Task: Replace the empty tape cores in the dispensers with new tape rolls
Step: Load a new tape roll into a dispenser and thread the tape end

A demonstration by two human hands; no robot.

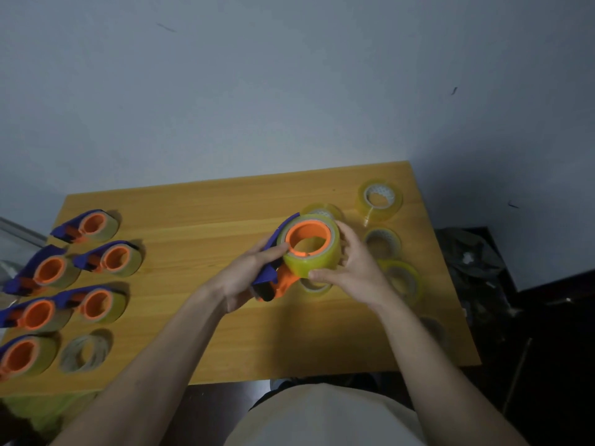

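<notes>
Now, progress: six loaded dispensers [96,228] lie at nine o'clock on the wooden table [199,317], an empty tape core [85,349] beside them at eight o'clock; most of the job looks done.
Remaining: several new tape rolls [380,197] wait from one to three o'clock.
Task item: a yellow tape roll [314,255] sits on the orange hub of the blue dispenser [273,278], held mid-table.
Left hand [244,278]: fingers curled around the dispenser body, thumb on the roll's rim.
Right hand [347,268]: fingers wrapped narrowly around the roll, likely seating it.
</notes>
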